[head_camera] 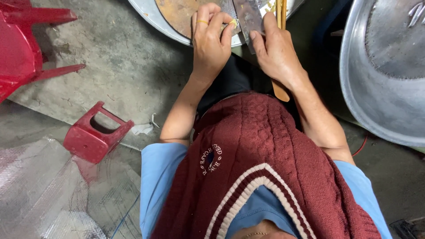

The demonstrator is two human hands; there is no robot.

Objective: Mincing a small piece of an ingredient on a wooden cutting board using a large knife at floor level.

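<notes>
My left hand (pixel 211 42) pinches a small pale yellowish piece (pixel 232 23) between thumb and fingers, over the edge of a round metal tray (pixel 152 17). A brown round board (pixel 177 13) lies in that tray. My right hand (pixel 276 48) grips a broad knife with a grey metal blade (pixel 247 17); its wooden handle (pixel 280 90) sticks out below the wrist. The blade's edge sits right beside the piece in my left fingers. Thin tan strips (pixel 281 13) rise past my right hand. My dark red knitted vest fills the lower frame.
A large metal basin (pixel 376 88) stands at the right. A small red plastic stool (pixel 95 135) lies tipped on the concrete floor at the left, with another red plastic piece (pixel 22 48) at the far left. Clear plastic sheeting (pixel 48 194) covers the lower left.
</notes>
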